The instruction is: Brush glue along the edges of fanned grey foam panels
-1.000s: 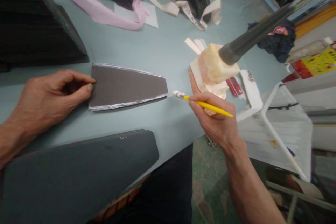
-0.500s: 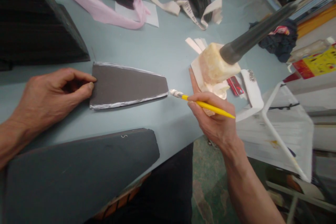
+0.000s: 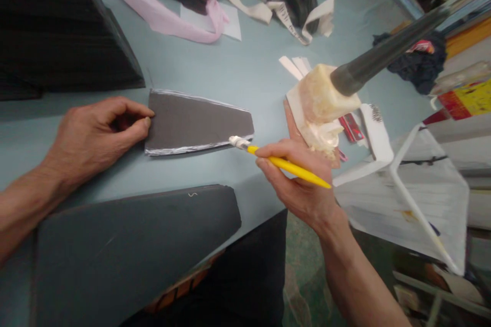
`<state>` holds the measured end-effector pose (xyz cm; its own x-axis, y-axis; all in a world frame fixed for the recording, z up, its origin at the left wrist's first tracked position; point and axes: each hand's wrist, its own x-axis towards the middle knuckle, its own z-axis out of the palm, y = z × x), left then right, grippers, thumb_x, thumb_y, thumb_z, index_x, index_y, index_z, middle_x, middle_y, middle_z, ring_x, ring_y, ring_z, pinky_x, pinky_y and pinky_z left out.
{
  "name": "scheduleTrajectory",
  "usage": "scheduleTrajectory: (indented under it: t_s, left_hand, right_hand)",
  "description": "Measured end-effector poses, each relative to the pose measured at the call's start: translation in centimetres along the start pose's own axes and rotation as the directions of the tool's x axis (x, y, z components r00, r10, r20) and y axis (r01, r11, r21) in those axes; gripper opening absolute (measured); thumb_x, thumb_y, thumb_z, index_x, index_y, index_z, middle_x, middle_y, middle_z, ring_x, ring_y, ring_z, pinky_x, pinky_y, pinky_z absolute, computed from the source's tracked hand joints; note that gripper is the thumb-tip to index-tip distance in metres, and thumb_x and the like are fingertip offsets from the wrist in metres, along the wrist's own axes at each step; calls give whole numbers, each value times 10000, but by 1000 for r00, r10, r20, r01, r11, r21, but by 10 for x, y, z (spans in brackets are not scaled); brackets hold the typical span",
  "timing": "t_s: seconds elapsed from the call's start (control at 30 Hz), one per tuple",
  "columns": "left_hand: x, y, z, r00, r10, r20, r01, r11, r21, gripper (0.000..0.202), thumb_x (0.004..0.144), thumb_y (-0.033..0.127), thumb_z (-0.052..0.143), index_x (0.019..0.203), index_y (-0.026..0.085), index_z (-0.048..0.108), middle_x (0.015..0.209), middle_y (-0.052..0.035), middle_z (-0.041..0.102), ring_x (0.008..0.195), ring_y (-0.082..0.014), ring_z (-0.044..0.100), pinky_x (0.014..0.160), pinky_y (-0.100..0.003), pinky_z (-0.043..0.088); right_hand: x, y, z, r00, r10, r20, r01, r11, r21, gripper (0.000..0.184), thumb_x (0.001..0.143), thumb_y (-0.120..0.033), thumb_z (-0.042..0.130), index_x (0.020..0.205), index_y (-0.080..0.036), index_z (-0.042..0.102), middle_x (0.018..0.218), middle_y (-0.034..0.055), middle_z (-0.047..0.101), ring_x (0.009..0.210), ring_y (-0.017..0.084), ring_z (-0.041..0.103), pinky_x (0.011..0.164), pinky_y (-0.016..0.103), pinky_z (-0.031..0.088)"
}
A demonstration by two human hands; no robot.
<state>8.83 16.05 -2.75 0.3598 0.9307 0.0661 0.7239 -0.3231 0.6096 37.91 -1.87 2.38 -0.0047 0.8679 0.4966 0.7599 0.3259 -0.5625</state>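
Observation:
A tapered dark grey panel [image 3: 199,122] with whitish glue along its long edges lies flat on the pale blue table [image 3: 230,71]. My left hand [image 3: 99,135] is closed, thumb and forefinger pinching the panel's wide left end. My right hand [image 3: 299,179] grips a yellow-handled brush [image 3: 284,163] whose white bristle tip touches the panel's near edge close to its narrow right end.
A glue-crusted block [image 3: 320,99] on a dark rod [image 3: 387,51] stands beside my right hand. A big dark grey sheet [image 3: 130,250] lies near me, a black pleated stack [image 3: 57,30] at far left. Pink ribbon [image 3: 164,13], beige strips and black fabric lie farther back.
The brush tip has moved left from just off the panel's narrow end onto its near edge. My left hand has kept its pinch on the wide end.

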Motion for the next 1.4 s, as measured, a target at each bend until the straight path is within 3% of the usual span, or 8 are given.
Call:
scheduleTrajectory:
  t_s: [0.3, 0.5, 0.63, 0.87, 1.07, 1.23, 1.4]
  left_hand:
    - [0, -4, 0, 1000, 15, -7, -15, 1000, -21, 604, 847, 635, 551, 1170, 201, 818, 996, -55, 792, 796, -202, 647, 759, -328, 441]
    - [1, -4, 2, 999, 40, -12, -40, 999, -32, 572, 862, 609, 560, 1160, 198, 823, 979, -46, 785, 774, -192, 632, 752, -324, 432]
    - [0, -6, 2, 999, 38, -17, -38, 998, -48, 579, 867, 612, 568, 1173, 192, 823, 977, -50, 785, 780, -193, 629, 749, -324, 429]
    - [0, -7, 3, 998, 56, -16, -57, 997, -55, 554, 880, 587, 578, 1166, 180, 819, 1001, -48, 794, 800, -184, 643, 766, -314, 433]
    - [0, -9, 6, 996, 74, -43, -77, 993, -86, 501, 871, 571, 590, 1126, 208, 825, 943, -21, 778, 761, -177, 631, 756, -320, 426]
    - [0, -9, 5, 996, 79, -50, -83, 993, -85, 486, 880, 556, 595, 1119, 203, 828, 883, -11, 756, 712, -160, 598, 723, -311, 406]
    - [0, -8, 4, 994, 96, -47, -99, 992, -81, 489, 886, 543, 591, 1135, 193, 826, 943, -21, 778, 734, -158, 607, 737, -307, 413]
  right_hand:
    - [1, -7, 27, 996, -59, 67, 50, 991, 122, 80, 1035, -183, 686, 1069, -212, 753, 956, 24, 815, 824, 130, 752, 769, 276, 616]
    - [0, -1, 18, 995, -29, 91, 22, 997, 74, 60, 1024, -162, 699, 1038, -203, 740, 958, 23, 818, 852, 128, 767, 794, 258, 616]
    - [1, -4, 10, 1000, 10, 15, -11, 999, 38, 87, 1002, -143, 712, 1013, -224, 740, 922, 13, 817, 831, 139, 770, 777, 267, 623]
    - [5, -10, 23, 993, -68, 93, 58, 992, 113, 49, 1029, -158, 704, 1054, -188, 733, 991, 29, 824, 887, 118, 775, 829, 240, 612]
    - [2, -5, 17, 999, 42, 7, -42, 998, 45, 58, 1006, -155, 720, 1009, -207, 747, 930, 12, 823, 822, 130, 772, 760, 246, 610]
    - [12, -17, 30, 994, -91, 59, 82, 986, 147, 49, 1018, -143, 710, 1029, -181, 739, 951, 23, 821, 850, 113, 768, 807, 235, 615]
    - [21, -21, 43, 982, -167, 91, 145, 968, 207, 44, 1035, -165, 701, 1031, -185, 739, 986, 23, 836, 872, 115, 772, 840, 252, 622]
